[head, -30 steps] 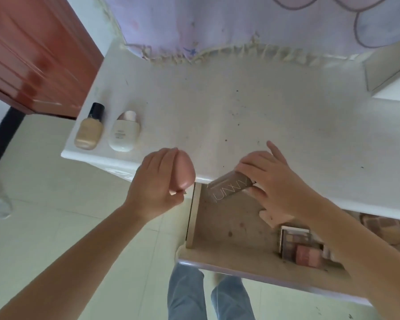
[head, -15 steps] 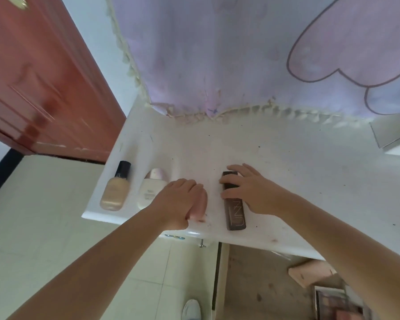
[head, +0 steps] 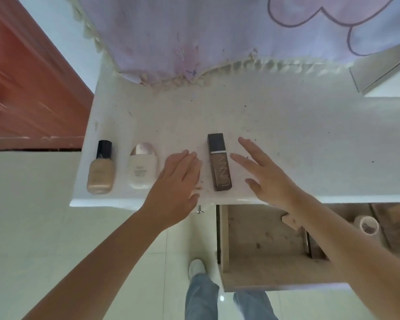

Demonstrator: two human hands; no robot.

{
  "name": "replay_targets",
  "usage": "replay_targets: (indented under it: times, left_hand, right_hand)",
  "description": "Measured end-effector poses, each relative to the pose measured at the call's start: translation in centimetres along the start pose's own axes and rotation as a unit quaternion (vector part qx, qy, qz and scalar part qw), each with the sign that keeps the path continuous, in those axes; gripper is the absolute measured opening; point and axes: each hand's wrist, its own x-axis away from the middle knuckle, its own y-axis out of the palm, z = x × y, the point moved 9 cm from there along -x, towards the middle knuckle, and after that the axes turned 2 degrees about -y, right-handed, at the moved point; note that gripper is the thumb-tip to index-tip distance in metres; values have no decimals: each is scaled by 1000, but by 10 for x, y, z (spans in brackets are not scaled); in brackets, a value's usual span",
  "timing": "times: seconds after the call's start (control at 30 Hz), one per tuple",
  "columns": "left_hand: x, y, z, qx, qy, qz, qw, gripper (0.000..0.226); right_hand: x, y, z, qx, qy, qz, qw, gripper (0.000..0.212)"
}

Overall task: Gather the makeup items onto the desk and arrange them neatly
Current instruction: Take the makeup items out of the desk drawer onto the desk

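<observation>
A: Where does the brown tube (head: 219,162) lie?

B: Flat on the desk (head: 286,125), cap toward twelve o'clock, in line with two bottles at its nine o'clock: a white bottle (head: 143,168), then a beige bottle (head: 101,168) nearest the desk's left edge.

A: What has changed?

B: Half a second ago the right hand (head: 263,174) rested on the tube. Now it is at the tube's three o'clock, fingers spread, clear of it. The tube looks placed.

A: And the pink sponge?

B: A second ago the left hand (head: 178,181) carried it. Now that hand lies palm-down between the white bottle and the tube, fingers together. The sponge is not visible; it may be under the palm, but the view cannot settle whether the hand grips it.

A: What about containers?

B: The open drawer (head: 224,239) sits at six o'clock from the tube. Its visible floor is bare except a tan block (head: 291,221) beside the right forearm. A tape roll (head: 368,225) sits in the section to the right.

A: So progress?

B: Three items lined up, likely a fourth; more probably remains in the drawer.
</observation>
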Motion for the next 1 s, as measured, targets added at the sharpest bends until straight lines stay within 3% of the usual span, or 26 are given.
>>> replay_targets:
  times: [0.07, 0.13, 0.23, 0.3, 0.37, 0.5, 0.73, 0.83, 1.0]
  left_hand:
    - [23, -5, 29, 68, 20, 120, 990, 32]
    - [42, 17, 66, 130, 59, 126, 982, 22]
    - [44, 83, 123, 180, 62, -21, 982, 26]
    - [36, 133, 150, 185, -11, -162, 969, 34]
    - [23, 176, 177, 196, -84, -226, 951, 39]
    - [-4, 213, 201, 203, -149, -238, 938, 47]
    - [-40, 247, 225, 193, -282, -191, 920, 52]
    - [-44, 253, 220, 143, -299, -207, 920, 41]
    - [-36, 261, 232, 191, -298, -260, 898, 32]
  right_hand:
    - [52, -12, 7, 12, 27, 89, 996, 48]
    - [107, -10, 18, 7, 53, 118, 992, 29]
    - [176, 28, 53, 35, 131, 0, 991, 23]
    - [216, 59, 97, 9, 249, -126, 960, 41]
    - [248, 77, 142, 34, 328, -205, 921, 52]
    - [243, 87, 165, 62, 303, -216, 926, 66]
    - [251, 89, 193, 22, 234, -255, 938, 60]
    - [257, 92, 196, 14, 246, -251, 936, 64]
    - [256, 94, 200, 47, 251, -261, 931, 59]
